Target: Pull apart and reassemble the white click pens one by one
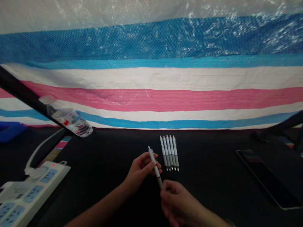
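Note:
A white pen with a grey grip is held slanted between my two hands, its push button pointing up and away. My left hand pinches the white barrel with thumb and fingers. Lower down, my right hand is closed on the grey grip end, and its fingers hide the tip. Just beyond my hands, several matching pens lie side by side in a row on the black table, tips toward me.
A white power strip with a plugged cable sits at the left. Behind it a clear plastic bottle leans near a black bar. A dark phone or tablet lies at the right. A striped plastic sheet hangs behind the table.

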`<action>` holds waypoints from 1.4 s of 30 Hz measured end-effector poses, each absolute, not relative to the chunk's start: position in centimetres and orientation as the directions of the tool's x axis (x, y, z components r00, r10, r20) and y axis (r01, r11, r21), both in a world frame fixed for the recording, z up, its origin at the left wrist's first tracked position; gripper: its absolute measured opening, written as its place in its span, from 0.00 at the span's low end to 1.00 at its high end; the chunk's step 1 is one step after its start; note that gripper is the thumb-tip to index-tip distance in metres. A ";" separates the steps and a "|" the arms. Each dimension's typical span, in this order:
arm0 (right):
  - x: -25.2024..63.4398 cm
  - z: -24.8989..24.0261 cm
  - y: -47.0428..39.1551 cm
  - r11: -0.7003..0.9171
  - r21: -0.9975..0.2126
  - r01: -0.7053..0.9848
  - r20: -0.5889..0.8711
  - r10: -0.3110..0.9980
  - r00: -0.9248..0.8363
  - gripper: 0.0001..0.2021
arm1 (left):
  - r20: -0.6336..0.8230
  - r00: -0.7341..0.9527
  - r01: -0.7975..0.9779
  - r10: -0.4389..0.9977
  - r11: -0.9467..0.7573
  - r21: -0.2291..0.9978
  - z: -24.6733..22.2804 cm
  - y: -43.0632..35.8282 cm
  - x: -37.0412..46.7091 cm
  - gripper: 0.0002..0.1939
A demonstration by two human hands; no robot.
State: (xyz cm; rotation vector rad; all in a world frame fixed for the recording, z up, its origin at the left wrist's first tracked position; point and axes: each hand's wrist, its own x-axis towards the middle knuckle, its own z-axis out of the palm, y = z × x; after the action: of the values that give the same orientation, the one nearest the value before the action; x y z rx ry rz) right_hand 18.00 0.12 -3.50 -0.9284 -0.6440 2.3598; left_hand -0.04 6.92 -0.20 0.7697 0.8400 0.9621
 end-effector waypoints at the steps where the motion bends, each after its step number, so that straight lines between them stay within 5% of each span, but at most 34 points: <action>1: 18.0 -3.7 0.1 -0.755 -0.584 -0.298 -0.466 0.612 -0.639 0.27 | -0.259 0.329 -0.374 0.908 0.377 0.847 -0.2 6.9 0.0 0.19; 25: 18.3 -3.8 0.3 -0.710 -0.610 -0.351 -0.366 0.646 -0.670 0.30 | -0.250 0.267 -0.393 0.931 0.342 0.853 0.2 7.1 0.3 0.19; 28: 18.8 -2.4 0.8 -0.601 -0.762 -0.239 -0.338 0.685 -0.646 0.34 | -0.214 0.263 -0.366 0.941 0.302 0.880 0.1 7.2 0.0 0.31; 31: 19.6 -0.6 1.1 -0.271 -0.960 0.066 -0.267 0.820 -0.507 0.24 | -0.185 0.281 -0.366 0.942 0.284 0.886 0.1 7.3 -0.2 0.40; 35: 20.1 0.4 1.3 0.050 -0.955 0.291 -0.090 0.889 -0.448 0.14 | -0.170 0.306 -0.368 0.937 0.281 0.886 -0.2 7.4 -0.1 0.34; 42: 20.0 -0.1 1.2 0.080 -0.949 0.304 -0.068 0.892 -0.448 0.12 | -0.171 0.302 -0.351 0.938 0.276 0.895 -0.3 7.3 0.0 0.29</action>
State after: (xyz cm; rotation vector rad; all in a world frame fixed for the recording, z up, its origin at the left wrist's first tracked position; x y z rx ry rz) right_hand 19.97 1.20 -0.07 -1.1799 -1.8112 1.3770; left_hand 0.01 7.30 -0.26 0.8704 0.8328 1.0155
